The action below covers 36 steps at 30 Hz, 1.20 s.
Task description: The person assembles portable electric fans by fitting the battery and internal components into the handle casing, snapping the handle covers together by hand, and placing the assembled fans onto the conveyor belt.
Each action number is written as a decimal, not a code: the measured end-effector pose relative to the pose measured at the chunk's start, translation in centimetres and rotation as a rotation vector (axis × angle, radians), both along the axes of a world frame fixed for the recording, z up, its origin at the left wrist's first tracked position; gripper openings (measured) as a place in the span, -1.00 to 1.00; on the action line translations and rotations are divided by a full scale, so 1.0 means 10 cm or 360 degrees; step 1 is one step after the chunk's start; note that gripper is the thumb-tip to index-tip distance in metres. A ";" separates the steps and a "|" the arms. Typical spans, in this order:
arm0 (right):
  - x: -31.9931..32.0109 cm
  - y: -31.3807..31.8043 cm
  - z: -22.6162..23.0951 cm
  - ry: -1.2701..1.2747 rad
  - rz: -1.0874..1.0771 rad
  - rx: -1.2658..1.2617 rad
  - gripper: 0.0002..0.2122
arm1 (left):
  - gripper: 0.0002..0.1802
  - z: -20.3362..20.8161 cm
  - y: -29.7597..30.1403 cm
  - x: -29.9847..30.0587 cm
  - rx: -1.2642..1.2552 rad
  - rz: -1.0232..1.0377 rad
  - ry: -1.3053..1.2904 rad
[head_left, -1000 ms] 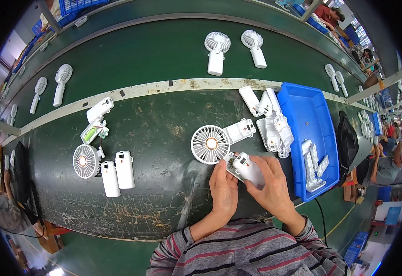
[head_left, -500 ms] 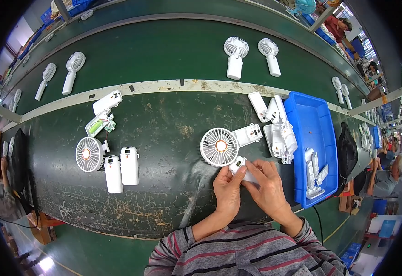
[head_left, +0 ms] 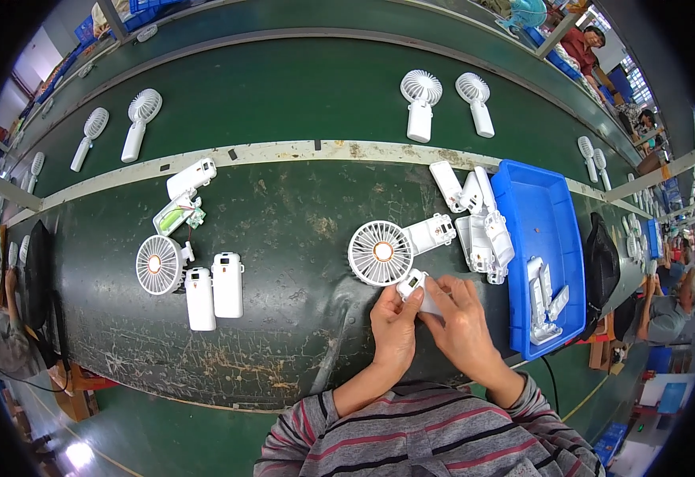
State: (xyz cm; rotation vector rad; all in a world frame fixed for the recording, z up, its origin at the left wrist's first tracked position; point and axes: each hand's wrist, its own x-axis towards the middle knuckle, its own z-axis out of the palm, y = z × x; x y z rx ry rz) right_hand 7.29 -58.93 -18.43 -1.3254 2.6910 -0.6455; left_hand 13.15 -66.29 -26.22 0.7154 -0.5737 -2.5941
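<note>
Both my hands grip one small white fan handle (head_left: 415, 282) above the bench's near edge. My left hand (head_left: 396, 324) pinches it from the left, thumb on top. My right hand (head_left: 462, 322) closes on its right side and covers part of it. Just beyond my fingers lies a round white fan head (head_left: 381, 253), with an open white handle shell (head_left: 430, 234) beside it. Further right sit several loose white shells (head_left: 486, 234). On the left are another fan head (head_left: 159, 264), a shell with a green battery and wires (head_left: 177, 213), and two upright white handles (head_left: 227, 285).
A blue bin (head_left: 538, 199) holding a few white casing pieces stands on the right, with a black bag (head_left: 602, 254) past it. Beyond a pale rail (head_left: 315, 150), whole white fans (head_left: 421, 103) lie on a green belt (head_left: 284, 87). Other people sit at both sides.
The fans on the green belt have shifted a little to the right. My hands keep hold of the handle in nearly the same place.
</note>
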 end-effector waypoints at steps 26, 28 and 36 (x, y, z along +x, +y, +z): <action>0.10 0.08 -0.12 0.0139 0.0036 0.0000 -0.50 | -0.74 -0.06 0.00 -0.01 -0.0094 -0.0051 -0.0037; 0.11 0.08 -0.12 0.0116 0.0007 -0.0059 -0.51 | -0.74 -0.06 -0.02 0.00 -0.0134 -0.0073 -0.0031; -0.18 0.35 -0.07 -0.2160 -0.0323 -0.0237 -0.82 | -0.59 0.19 -0.19 0.11 -0.0127 -0.0473 0.0281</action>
